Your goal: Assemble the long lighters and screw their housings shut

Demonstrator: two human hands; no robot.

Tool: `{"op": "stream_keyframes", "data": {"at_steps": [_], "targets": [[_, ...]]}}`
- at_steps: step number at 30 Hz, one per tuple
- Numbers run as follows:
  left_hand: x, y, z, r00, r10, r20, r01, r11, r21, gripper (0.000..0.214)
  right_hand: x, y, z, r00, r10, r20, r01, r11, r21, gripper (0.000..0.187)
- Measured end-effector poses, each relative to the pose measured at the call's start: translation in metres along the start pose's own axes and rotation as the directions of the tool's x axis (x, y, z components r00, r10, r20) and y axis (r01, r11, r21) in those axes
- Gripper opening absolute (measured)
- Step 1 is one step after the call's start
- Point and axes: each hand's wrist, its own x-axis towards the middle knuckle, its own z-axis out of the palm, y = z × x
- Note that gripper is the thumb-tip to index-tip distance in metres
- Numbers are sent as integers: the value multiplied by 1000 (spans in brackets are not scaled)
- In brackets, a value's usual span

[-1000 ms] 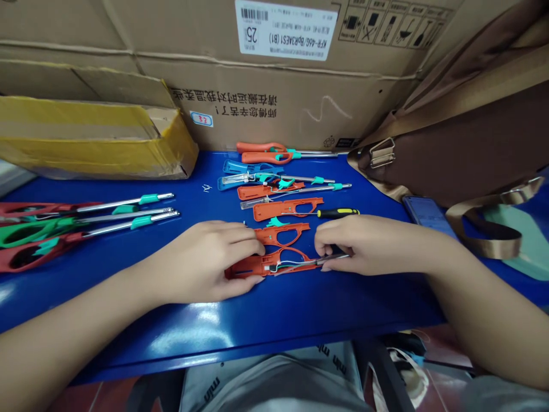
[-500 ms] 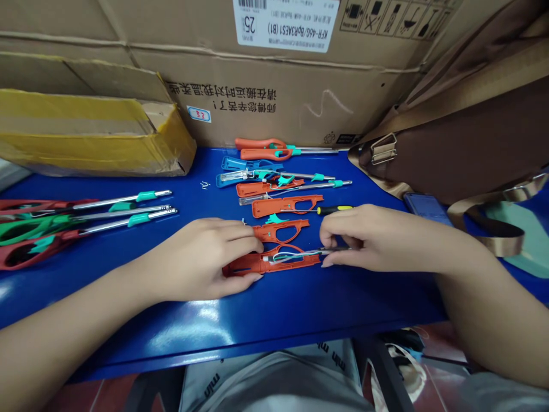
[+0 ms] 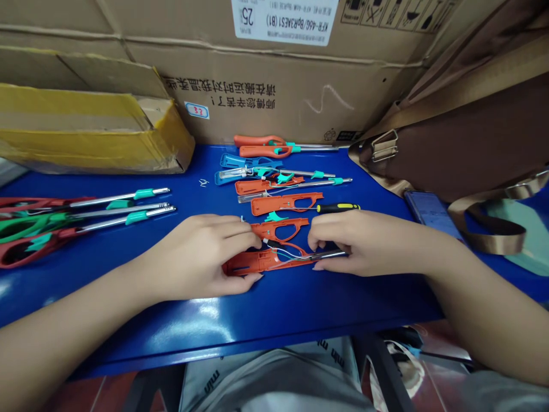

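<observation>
Your left hand (image 3: pixel 206 254) clamps the orange lighter shell (image 3: pixel 261 260) flat on the blue table (image 3: pixel 278 309) and your right hand (image 3: pixel 355 243) pinches its metal tube (image 3: pixel 332 253), apparently seating 1 loose wire (image 3: pixel 285 252), which needs gentle, steady guiding.

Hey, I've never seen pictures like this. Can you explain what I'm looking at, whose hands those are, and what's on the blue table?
There is no machine: a camera worn on a person's head looks down at their own bare hands. The left hand grips an orange shell lying on the blue table. The right hand pinches a metal tube, with thin wires running between the two. Behind lie more orange parts, a screwdriver, long lighters at the left, cardboard boxes and a brown bag.
</observation>
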Motion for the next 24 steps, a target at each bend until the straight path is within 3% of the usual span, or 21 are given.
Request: {"op": "stream_keyframes", "data": {"at_steps": [5,10,16,24], "targets": [[3,8,2,998,-58,-19,58,998,-29,32,5,-7,6,998,-49,-44,49,999,6,8],[1,12,9,1000,-28,-1,28,999,-17,39,10,-7,15,997,-60,-39,61,998,18,6],[0,10,14,999,-42,1,42,998,-35,37,9,-7,15,998,-40,-54,46,993,106,5],[0,10,14,999,-47,10,47,997,-62,33,10,-10,16,998,-25,-62,29,997,68,4]]}}
